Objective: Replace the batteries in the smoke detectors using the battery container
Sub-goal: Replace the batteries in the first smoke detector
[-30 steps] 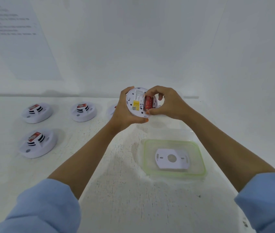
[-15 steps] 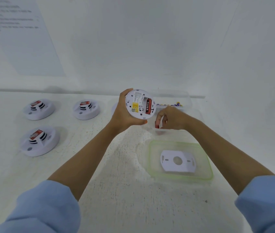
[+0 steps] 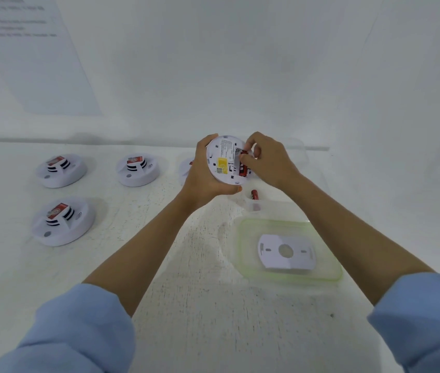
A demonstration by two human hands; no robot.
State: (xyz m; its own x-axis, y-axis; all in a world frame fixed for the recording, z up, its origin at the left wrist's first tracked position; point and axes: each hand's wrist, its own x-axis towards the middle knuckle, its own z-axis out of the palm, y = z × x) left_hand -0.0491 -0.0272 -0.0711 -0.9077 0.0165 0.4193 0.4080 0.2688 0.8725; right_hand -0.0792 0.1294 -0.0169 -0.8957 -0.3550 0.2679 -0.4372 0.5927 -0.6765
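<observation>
My left hand (image 3: 202, 181) grips a round white smoke detector (image 3: 224, 164) above the table, its back with a yellow label turned toward me. My right hand (image 3: 270, 162) pinches a red battery (image 3: 243, 169) in the detector's open compartment with thumb and forefinger. A second red battery (image 3: 254, 195) lies just below the detector, at the near-left corner of the clear battery container (image 3: 301, 150). Whether it lies inside the container or beside it I cannot tell. My right hand hides most of the container.
Three white smoke detectors (image 3: 61, 170) (image 3: 138, 169) (image 3: 62, 220) sit face up on the left of the white table, and another detector (image 3: 186, 168) is partly hidden behind my left hand. A green-rimmed lid (image 3: 243, 254) near the front right holds a white mounting plate (image 3: 286, 251).
My right hand took a red battery from the detector, lowered it to the table by the container and let go. It has come back up to the compartment. My left hand kept holding the detector.
</observation>
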